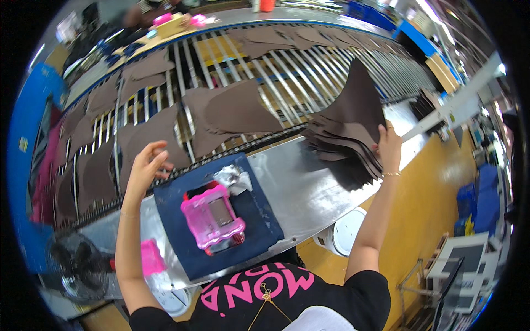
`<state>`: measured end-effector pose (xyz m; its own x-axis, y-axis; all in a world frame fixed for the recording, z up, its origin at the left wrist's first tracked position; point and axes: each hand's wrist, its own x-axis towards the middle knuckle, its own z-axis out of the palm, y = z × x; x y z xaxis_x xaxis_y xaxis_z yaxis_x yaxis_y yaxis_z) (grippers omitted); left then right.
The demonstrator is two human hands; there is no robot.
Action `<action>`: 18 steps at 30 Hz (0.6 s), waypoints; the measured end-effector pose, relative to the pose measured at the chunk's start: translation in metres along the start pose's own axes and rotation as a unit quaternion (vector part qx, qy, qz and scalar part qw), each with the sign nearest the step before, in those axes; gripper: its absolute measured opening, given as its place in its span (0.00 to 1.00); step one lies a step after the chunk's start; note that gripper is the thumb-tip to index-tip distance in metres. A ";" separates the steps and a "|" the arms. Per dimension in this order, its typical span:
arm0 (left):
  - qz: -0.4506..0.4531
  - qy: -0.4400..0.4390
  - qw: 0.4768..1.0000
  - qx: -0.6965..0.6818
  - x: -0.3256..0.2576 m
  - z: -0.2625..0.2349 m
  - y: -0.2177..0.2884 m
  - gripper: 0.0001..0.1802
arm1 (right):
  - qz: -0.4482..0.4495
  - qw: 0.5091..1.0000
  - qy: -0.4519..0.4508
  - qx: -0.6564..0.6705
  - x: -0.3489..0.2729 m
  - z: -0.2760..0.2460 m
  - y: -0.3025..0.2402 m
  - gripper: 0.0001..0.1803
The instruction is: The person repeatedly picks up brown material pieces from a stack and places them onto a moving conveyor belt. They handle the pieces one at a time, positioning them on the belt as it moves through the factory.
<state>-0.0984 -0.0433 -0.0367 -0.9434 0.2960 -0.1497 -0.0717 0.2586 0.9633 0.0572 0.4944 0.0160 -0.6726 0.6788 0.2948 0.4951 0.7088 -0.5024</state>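
Observation:
My right hand (390, 146), at the right end of the metal worktop (287, 182), grips the edge of a dark brown cut piece (360, 91). That piece stands tilted up above a fanned stack of similar brown pieces (353, 144), whose near side the hand also borders. My left hand (149, 164) hovers by the near edge of the roller conveyor, fingers loosely bent and apart, with nothing in them. Below it a pink scalloped frame-shaped tray (197, 219) sits on a dark blue cloth (259, 223), with a crumpled silvery-white wad (234, 180) beside it.
Brown pieces (232, 107) lie in overlapping groups along the roller conveyor (281, 91) ahead. A fan (77, 262) and another pink item (152, 257) are at lower left. A white bucket (343, 231) stands under the worktop's front edge. A pale metal arm (458, 102) reaches in from the right.

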 end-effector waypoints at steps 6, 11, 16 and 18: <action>0.229 0.093 0.969 0.031 -0.041 0.021 0.019 0.32 | -0.100 0.895 -0.119 0.417 -0.078 0.001 -0.120 0.17; 0.058 0.046 0.986 -0.146 -0.100 0.003 0.041 0.28 | -0.159 0.762 -0.306 0.549 -0.149 0.050 -0.170 0.17; 0.144 0.242 0.959 -0.036 -0.169 -0.048 0.040 0.12 | -0.348 0.780 -0.310 0.417 -0.178 0.096 -0.186 0.13; 0.170 0.294 0.941 0.000 -0.190 -0.053 0.044 0.10 | -0.408 0.772 -0.318 0.369 -0.184 0.099 -0.193 0.11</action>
<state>0.0600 -0.1373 0.0457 -0.9277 -0.1978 0.3165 0.2668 0.2414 0.9330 0.0312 0.2140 -0.0215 -0.8449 -0.3342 0.4177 -0.5274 0.3894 -0.7551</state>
